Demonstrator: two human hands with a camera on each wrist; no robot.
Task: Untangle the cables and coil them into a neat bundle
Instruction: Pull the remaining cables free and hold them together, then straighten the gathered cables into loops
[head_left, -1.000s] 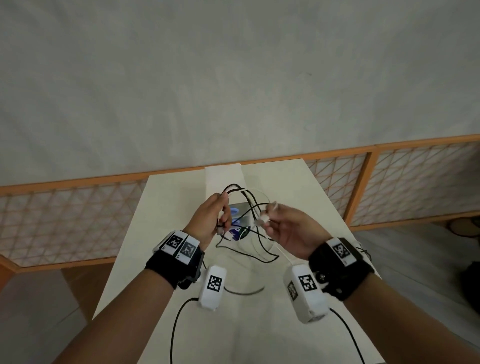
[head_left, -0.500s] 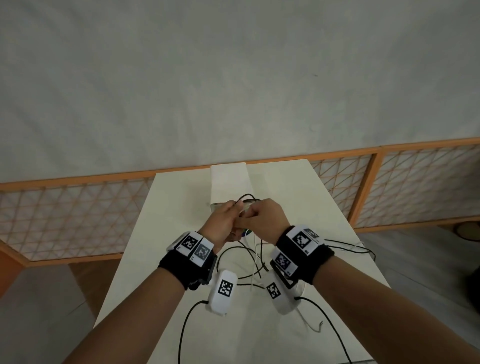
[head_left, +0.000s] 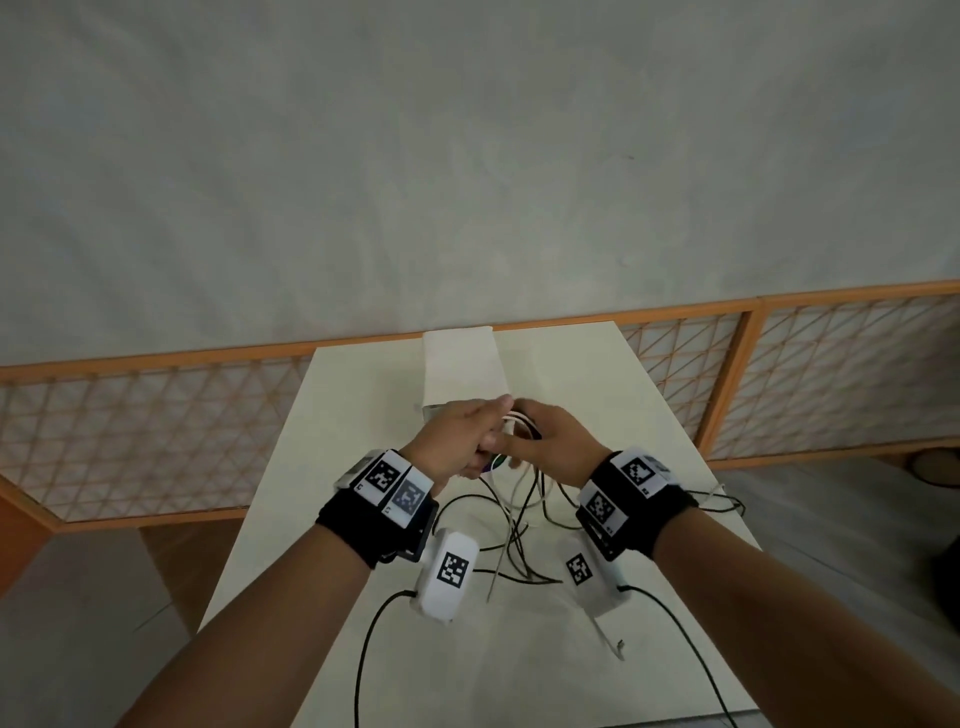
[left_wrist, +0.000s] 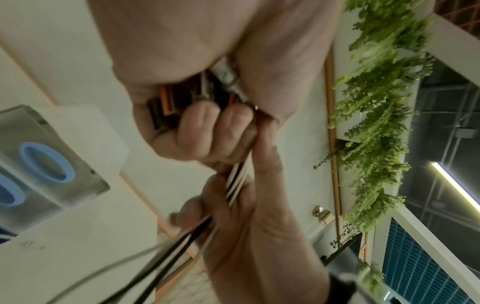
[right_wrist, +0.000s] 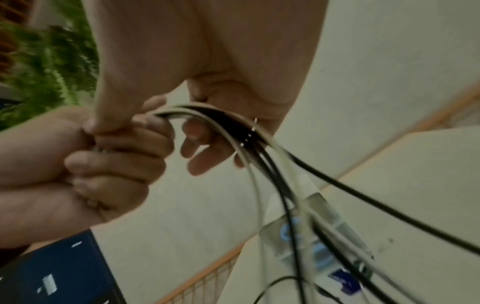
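Note:
Over the middle of the white table (head_left: 322, 467) my two hands meet. My left hand (head_left: 465, 441) is a fist around the cable plugs (left_wrist: 166, 100), orange, black and silver ends showing between its fingers. Right against it, my right hand (head_left: 553, 447) has its fingers curled round the black and white cables (right_wrist: 259, 144), which arch over them. Below the hands the cable strands (head_left: 519, 525) hang down and cross loosely on the table.
A white box (head_left: 462, 369) stands at the table's far edge, just beyond my hands. A clear block with blue rings (left_wrist: 44, 164) lies under the hands. An orange lattice fence (head_left: 156, 431) runs behind the table. Black leads trail from the wrist cameras.
My hands were apart, each holding part of the tangle. The right hand came left against the left fist, and both moved a little further away over the table, gathering the strands.

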